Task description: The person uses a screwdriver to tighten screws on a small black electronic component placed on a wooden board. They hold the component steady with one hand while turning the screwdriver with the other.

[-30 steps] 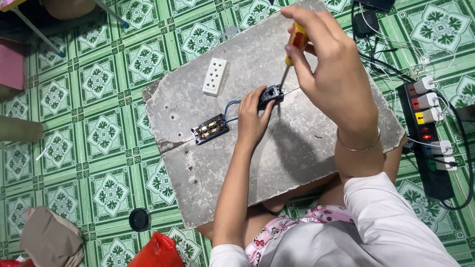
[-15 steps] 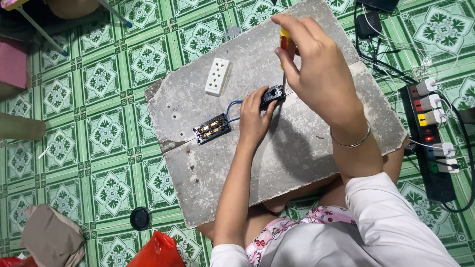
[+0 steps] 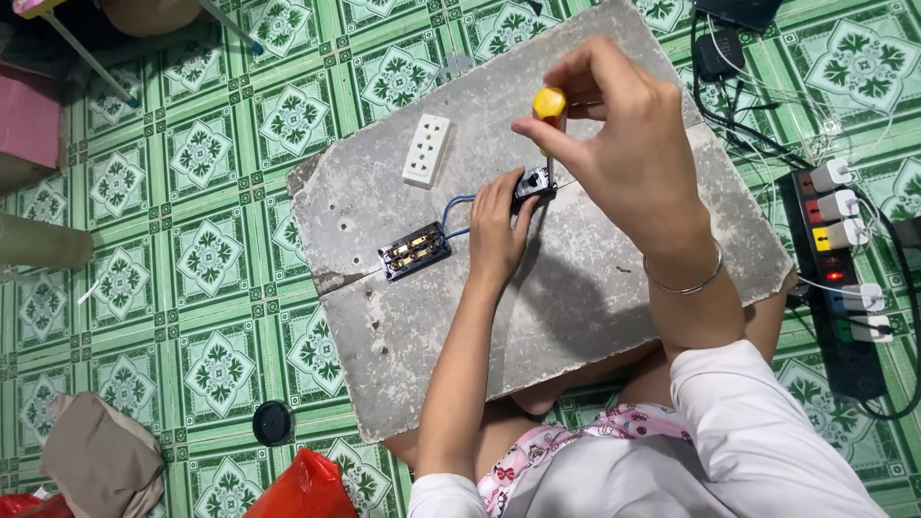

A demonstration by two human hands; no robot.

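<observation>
On the grey slab (image 3: 576, 317) across the person's lap, the right hand (image 3: 628, 144) had risen and turned since a second before. Then it gripped the screwdriver (image 3: 550, 115) partway down the handle, with the orange and yellow showing sideways. Now the fingertips (image 3: 537, 132) pinched the yellow cap end, so that the handle's butt faced almost straight up at the head camera. I judged that the tool had been stood more upright on the screw, ready for a firmer twist.

Its long axis ran close to vertical, with the thin shaft dropping from under the thumb to the small black part (image 3: 531, 184) on the slab. The tip pointed down into that part; whether it sat in a screw head I could not tell.

That black part had stayed where it was, near the slab's upper middle. The left hand (image 3: 499, 225) kept it steady, fingers closed against its near side. Blue wires (image 3: 460, 203) led from it to the black switch block (image 3: 414, 249), just to the left. A white socket (image 3: 428, 150) lay apart above that, untouched. Off to the right a power strip (image 3: 844, 278) sat on the green tiled floor (image 3: 211, 259).
</observation>
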